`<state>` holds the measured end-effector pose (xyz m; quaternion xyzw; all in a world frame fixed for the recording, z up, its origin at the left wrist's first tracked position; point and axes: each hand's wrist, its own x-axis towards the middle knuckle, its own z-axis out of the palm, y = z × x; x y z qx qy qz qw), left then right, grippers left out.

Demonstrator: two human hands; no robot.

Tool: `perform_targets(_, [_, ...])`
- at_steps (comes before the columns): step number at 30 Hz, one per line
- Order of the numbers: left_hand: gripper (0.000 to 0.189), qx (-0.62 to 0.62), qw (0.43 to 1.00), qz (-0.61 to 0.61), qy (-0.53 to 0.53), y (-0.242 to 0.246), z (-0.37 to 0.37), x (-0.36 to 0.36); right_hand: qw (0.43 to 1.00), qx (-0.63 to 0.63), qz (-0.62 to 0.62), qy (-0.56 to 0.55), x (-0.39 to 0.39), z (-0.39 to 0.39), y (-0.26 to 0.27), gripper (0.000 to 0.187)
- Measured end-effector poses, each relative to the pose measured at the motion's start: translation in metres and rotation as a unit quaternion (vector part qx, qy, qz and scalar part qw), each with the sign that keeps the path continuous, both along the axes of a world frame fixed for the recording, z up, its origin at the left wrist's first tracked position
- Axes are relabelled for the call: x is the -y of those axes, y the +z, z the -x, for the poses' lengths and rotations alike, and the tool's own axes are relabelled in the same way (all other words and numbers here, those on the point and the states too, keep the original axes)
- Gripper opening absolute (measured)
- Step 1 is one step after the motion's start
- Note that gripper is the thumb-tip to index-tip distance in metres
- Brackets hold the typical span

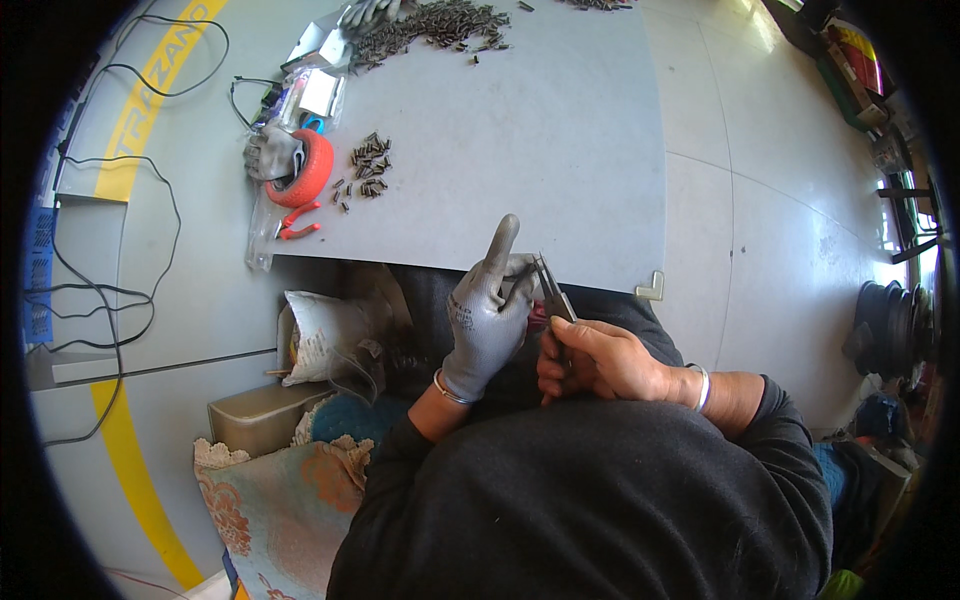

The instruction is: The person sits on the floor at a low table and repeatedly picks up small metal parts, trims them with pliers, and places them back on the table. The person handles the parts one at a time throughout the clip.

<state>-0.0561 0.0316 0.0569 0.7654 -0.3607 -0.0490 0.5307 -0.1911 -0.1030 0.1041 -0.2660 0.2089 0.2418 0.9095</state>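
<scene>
My left hand (484, 330) wears a grey coated work glove, with its index finger stretched out past the table's front edge. Its thumb and another finger curl together beside the tool's tips; whether they pinch a small part is too small to tell. My bare right hand (600, 360) grips slender pointed pliers (556, 301), their two thin jaws apart and pointing at the gloved fingers. A bit of red shows between the hands, partly hidden. Both hands are above my lap, in front of the grey table (525, 150). On it lies a small group of short metal cylinders (370, 163).
A larger heap of metal cylinders (435, 30) covers the table's far side. At its left stand an orange-red tyre-like ring (321, 169) with a grey glove (270, 154), red-handled pliers (298, 225) and plastic bags. A metal corner guard (651, 286) marks the right front corner.
</scene>
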Motion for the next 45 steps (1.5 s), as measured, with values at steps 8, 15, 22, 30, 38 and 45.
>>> perform_targets(8, [0.073,-0.006,1.000,-0.007,0.000,-0.005,0.000,0.001,1.000,-0.013,-0.006,-0.011,-0.002,-0.001,0.000,0.035])
perform_targets(15, [0.065,-0.182,0.983,0.027,-0.005,-0.004,-0.007,0.008,0.999,0.005,-0.048,0.014,0.012,-0.012,-0.011,0.035])
perform_targets(22, [0.050,-0.357,0.925,0.126,0.023,-0.019,-0.046,0.019,0.991,0.023,-0.126,-0.048,0.026,-0.012,-0.036,0.034])
perform_targets(30, [0.035,-0.330,0.939,0.084,0.050,-0.050,-0.124,0.077,0.987,0.056,-0.089,-0.123,0.035,-0.023,-0.069,0.032])
perform_targets(38, [0.048,0.004,0.983,0.084,0.161,-0.051,-0.250,0.111,0.989,0.058,-0.064,-0.118,0.036,-0.022,-0.072,0.035])
perform_targets(45, [0.039,0.374,0.851,-0.296,0.219,-0.057,-0.248,-0.016,0.989,0.046,-0.072,-0.117,0.035,-0.022,-0.072,0.033])
